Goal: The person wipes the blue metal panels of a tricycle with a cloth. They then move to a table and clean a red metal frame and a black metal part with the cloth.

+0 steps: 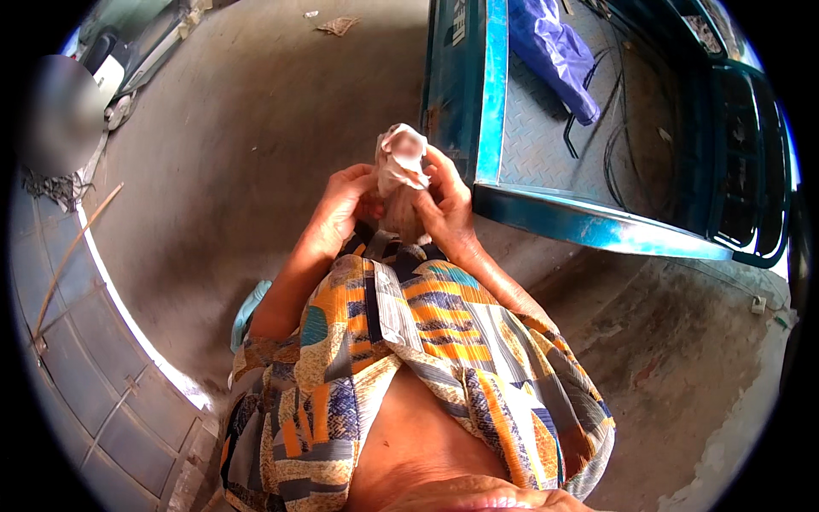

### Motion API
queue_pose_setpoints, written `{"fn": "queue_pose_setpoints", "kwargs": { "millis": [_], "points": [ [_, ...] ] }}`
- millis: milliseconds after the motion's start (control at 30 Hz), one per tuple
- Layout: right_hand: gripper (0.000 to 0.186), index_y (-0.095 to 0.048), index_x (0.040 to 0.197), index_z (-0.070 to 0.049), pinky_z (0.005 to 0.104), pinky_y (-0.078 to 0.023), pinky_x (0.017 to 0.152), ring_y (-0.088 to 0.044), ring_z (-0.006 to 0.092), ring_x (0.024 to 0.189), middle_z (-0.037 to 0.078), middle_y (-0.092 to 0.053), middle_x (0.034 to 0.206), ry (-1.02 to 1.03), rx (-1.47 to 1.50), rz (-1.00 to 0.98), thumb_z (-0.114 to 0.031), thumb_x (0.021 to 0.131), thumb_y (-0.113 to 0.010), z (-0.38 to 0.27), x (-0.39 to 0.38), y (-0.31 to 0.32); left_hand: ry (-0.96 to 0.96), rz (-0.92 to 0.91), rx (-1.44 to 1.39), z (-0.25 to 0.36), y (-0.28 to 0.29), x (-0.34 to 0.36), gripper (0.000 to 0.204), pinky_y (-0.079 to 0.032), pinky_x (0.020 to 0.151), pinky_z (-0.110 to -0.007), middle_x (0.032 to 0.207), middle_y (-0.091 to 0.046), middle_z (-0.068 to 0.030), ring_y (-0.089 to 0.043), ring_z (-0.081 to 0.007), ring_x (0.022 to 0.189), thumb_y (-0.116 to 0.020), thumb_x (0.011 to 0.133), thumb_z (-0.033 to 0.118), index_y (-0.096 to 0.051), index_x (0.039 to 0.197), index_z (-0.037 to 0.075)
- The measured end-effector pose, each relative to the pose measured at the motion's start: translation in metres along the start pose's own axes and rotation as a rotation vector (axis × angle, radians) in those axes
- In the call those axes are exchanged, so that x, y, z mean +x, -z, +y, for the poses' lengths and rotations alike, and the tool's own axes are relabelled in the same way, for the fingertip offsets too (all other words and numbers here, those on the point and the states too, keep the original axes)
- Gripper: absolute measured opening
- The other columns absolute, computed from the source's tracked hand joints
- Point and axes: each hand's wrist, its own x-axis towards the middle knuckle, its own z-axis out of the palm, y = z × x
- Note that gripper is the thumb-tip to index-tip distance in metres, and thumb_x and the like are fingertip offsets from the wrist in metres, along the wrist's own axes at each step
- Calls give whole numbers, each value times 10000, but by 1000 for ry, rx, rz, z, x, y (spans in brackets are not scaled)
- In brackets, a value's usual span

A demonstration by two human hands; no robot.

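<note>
Beyond one patterned shirt (444, 316) | two hands (341, 200) (448, 209) holding | one whitish bundle (401, 162)

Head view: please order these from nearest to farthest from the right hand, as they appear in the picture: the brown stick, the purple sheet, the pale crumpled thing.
1. Pale crumpled thing: touched by the right hand, at its left.
2. Purple sheet: up and to the right, in the blue cargo bed.
3. Brown stick: far left.
</note>
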Motion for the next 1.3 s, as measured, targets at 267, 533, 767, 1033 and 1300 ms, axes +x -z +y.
{"fn": "queue_pose_setpoints", "kwargs": {
  "millis": [267,533,767,1033,1300],
  "points": [
    [407,-632,1065,-33,321,-480,586,-587,263,659,126,-582,782,357,-379,88,143,704,-568,-34,21,28,-45,-38,200,-4,4,21,230,-468,642,-230,766,-628,-35,-596,-115,673,-588,877,232,-641,975,31],
    [298,-669,1022,-128,384,-469,688,-580,282,767,85,-581,850,358,-1129,367,4,764,-603,-40,57,104,-12,236,26,-7,78,39,193,-523,573,-295,767,-646,-83,-622,-167,622,-630,872,206,-625,969,40],
    [266,-641,981,-153,400,-467,715,-583,295,811,77,-573,891,160,-1462,429,-12,756,-627,10,93,166,-113,341,-134,6,117,64,172,-543,576,-314,774,-654,-85,-627,-168,616,-591,904,203,-622,964,44],
    [249,-618,931,-144,416,-465,727,-575,322,817,91,-556,880,153,-1376,424,10,737,-601,40,148,151,-121,358,-334,-18,154,56,166,-543,612,-330,791,-656,-89,-630,-184,653,-568,922,188,-623,988,46],
    [204,-649,901,-157,409,-431,725,-576,281,801,59,-547,824,294,-1429,466,-60,723,-627,51,233,115,-174,506,-477,-30,226,47,148,-535,613,-337,784,-657,-79,-632,-195,664,-584,911,178,-638,967,52]
  ]
}}
